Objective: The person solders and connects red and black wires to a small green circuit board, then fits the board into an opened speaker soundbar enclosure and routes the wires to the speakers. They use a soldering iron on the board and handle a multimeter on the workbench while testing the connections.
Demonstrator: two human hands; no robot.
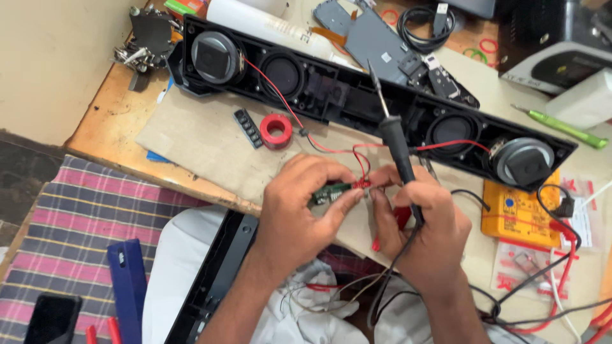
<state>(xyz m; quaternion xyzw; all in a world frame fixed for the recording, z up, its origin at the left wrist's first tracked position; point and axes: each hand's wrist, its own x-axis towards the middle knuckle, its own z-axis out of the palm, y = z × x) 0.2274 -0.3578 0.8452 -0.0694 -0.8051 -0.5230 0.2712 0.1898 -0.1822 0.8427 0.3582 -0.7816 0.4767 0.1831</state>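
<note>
My left hand [299, 207] pinches a small green circuit board [331, 191] above the table's front edge. Red wires [360, 167] run from the board's right end up to an opened long black speaker bar [331, 89] lying across the table. My right hand [421, 223] holds a black soldering iron [398, 150] between its fingers, tip pointing up and away, while its fingertips touch the red wires at the board's end.
A red tape roll [276, 130] and a black button strip [247, 127] lie on cardboard [191, 137]. A yellow multimeter [519, 213] with leads sits at right, a green screwdriver [561, 127] beyond it. A black panel [213, 280] leans at my lap.
</note>
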